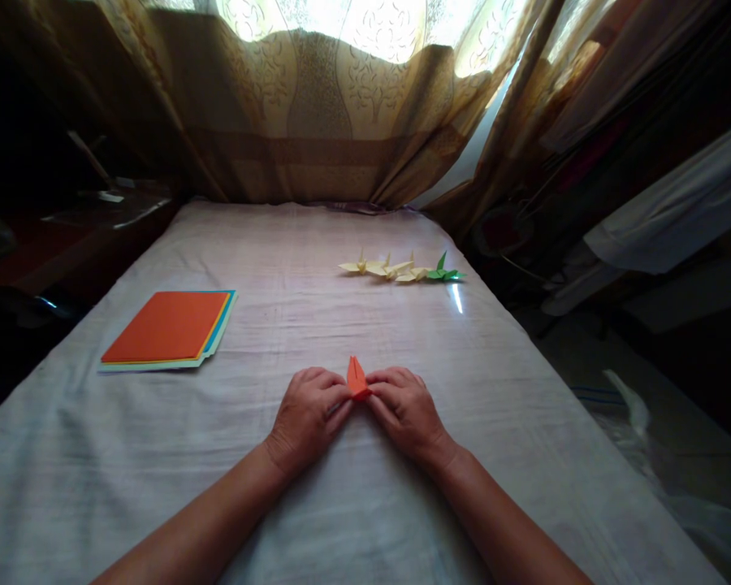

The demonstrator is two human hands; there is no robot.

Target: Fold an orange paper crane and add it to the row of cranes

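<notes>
both hands, left (309,413) and right (404,409), pinch orange folded paper (356,379) between them.

No text, label, brand, number or sign can be read anywhere. The stack of coloured paper (169,329) at centre left is plain, the small folded paper figures (402,269) right of centre carry no print, and the curtain (317,97) across the top shows only a woven pattern.
</notes>
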